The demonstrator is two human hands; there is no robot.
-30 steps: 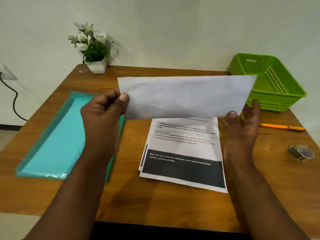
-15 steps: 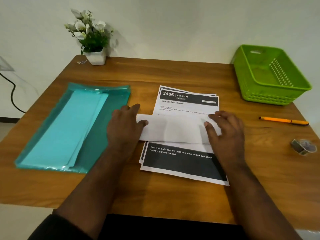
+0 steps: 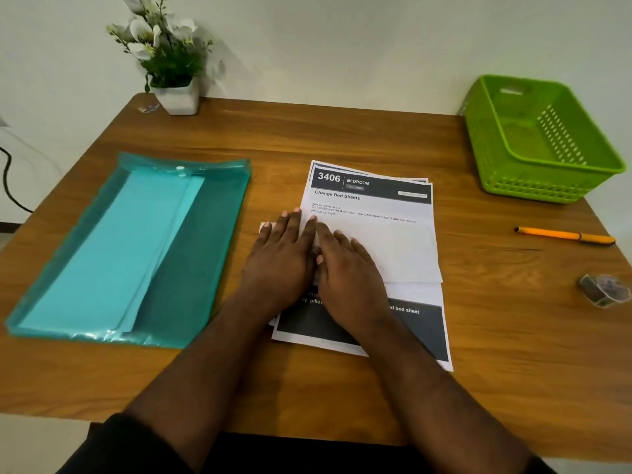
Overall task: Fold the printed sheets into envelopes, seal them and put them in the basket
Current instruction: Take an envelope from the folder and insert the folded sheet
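Head view looks down on a wooden bench. Far to the left of the hands lies a teal plastic folder with light blue envelopes inside it; beyond it, at the back edge, stands a potted plant. The left hand and the right hand lie side by side, touching, both flat with straight fingers, pressing down on a folded white sheet. That sheet rests on the stack of printed sheets directly under the hands. Well to the right of the hands, a green basket sits at the back, an orange pen nearer, and a tape roll nearest the front.
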